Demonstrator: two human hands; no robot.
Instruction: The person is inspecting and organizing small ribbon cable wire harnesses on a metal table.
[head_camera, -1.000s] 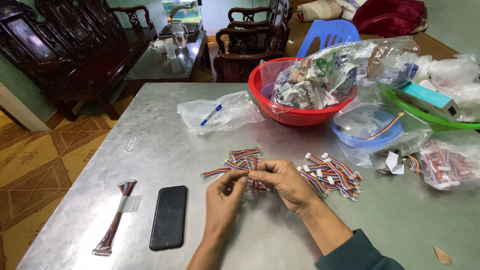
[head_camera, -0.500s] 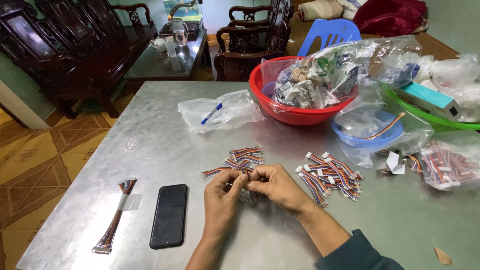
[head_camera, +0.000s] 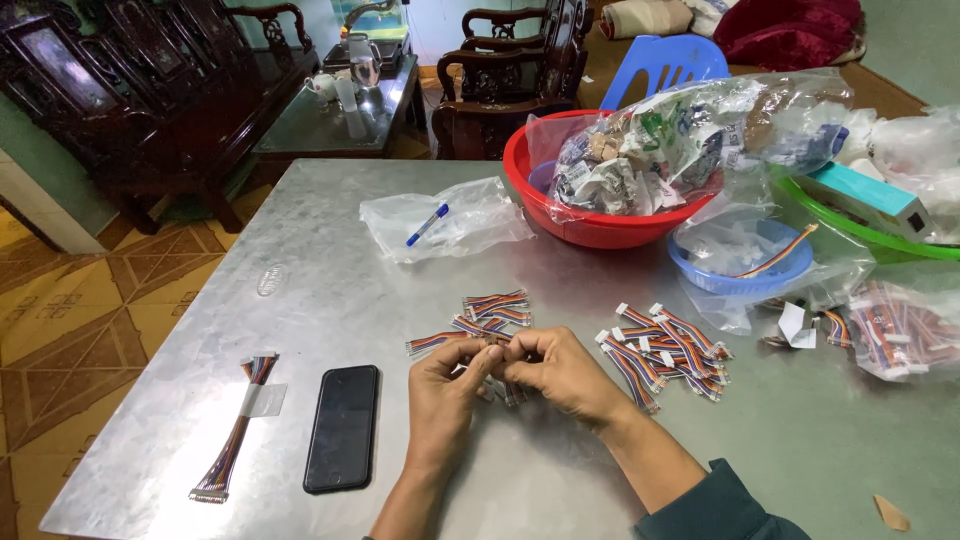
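Grey metal tabletop (head_camera: 330, 290), tiled floor and dark wooden chairs (head_camera: 500, 75) beyond far edge. Left hand (head_camera: 440, 395) and right hand (head_camera: 565, 370) pinched shut on multicoloured ribbon-cable piece (head_camera: 495, 340), tabletop centre near front edge. Black phone (head_camera: 343, 427) near front-left corner.

You're doing piecework in a home living room: carved dark wooden chairs (head_camera: 500, 90), tea table (head_camera: 330, 110), patterned floor tiles (head_camera: 70, 310), cable bundles (head_camera: 665, 350) on a metal table (head_camera: 300, 300).

1. Small ribbon cable (head_camera: 497, 345) mostly hidden between both hands' fingertips (head_camera: 500, 352).
2. Green basin (head_camera: 868, 232) cut off at the right edge.
3. Contents of bagged red bowl (head_camera: 590, 225) too crumpled to tell.
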